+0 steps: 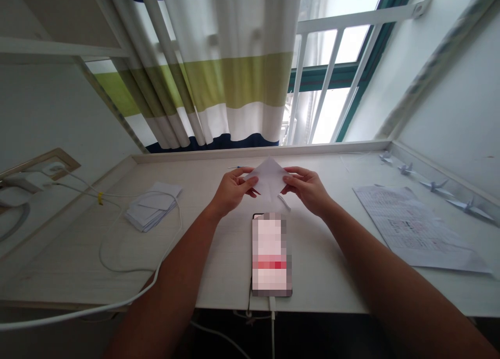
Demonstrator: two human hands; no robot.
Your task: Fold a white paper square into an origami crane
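Note:
A folded piece of white paper [269, 177] is held up above the desk, its pointed corner toward the window. My left hand [236, 188] pinches its left side between thumb and fingers. On the opposite side, my right hand [307, 187] grips the paper the same way. Below the paper, nearer the desk's front edge, lies a phone [271, 255] with its screen lit and blurred out. A thin white strip [285, 202] rests on the desk just under the paper, partly hidden.
White paper sheets [153, 207] are stacked at the left, beside a looping white cable [180, 218]. Written sheets [416, 226] lie at the right. Several folded paper cranes [435, 187] line the right edge. A charging cable [272, 317] hangs from the phone over the desk's front edge.

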